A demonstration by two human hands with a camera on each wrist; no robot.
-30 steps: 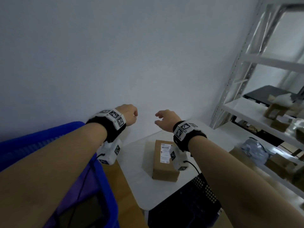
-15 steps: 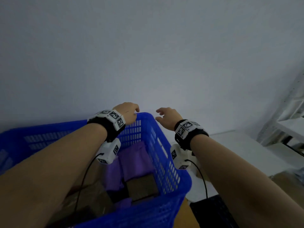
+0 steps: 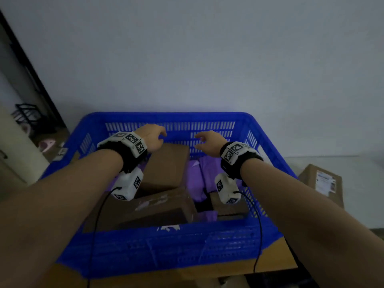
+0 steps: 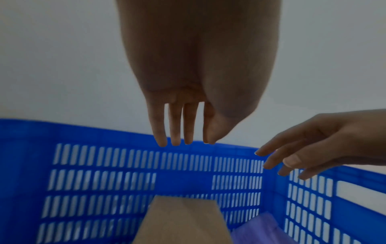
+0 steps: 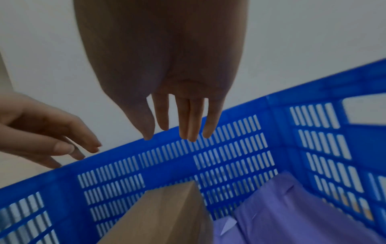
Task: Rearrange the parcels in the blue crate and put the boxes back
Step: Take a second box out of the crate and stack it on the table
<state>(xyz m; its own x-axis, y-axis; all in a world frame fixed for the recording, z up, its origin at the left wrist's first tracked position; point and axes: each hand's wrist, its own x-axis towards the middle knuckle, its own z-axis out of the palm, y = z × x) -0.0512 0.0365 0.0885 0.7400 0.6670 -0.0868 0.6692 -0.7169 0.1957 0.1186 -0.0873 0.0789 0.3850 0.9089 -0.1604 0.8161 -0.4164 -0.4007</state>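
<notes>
The blue slotted crate (image 3: 166,242) fills the lower middle of the head view. Inside it, a brown cardboard box (image 3: 166,167) leans tilted against the far wall, above another cardboard box (image 3: 153,206) with torn tape. Purple plastic parcels (image 3: 199,175) lie at the right, beside a small box (image 3: 230,208). My left hand (image 3: 154,137) hovers above the tilted box, fingers relaxed and empty (image 4: 183,132). Close to the right, my right hand (image 3: 207,141) hangs open over the purple parcels (image 5: 292,214), holding nothing (image 5: 179,125).
A labelled cardboard box (image 3: 324,183) lies on the white table (image 3: 353,221) right of the crate. The crate stands on a wooden surface (image 3: 270,258). A pale wall rises behind it. At far left are a dark door frame (image 3: 31,71) and clutter on the floor.
The view has swung left from the white table and shelves to centre on the crate. Both empty hands have come over its inside, above the tilted box and purple parcels.
</notes>
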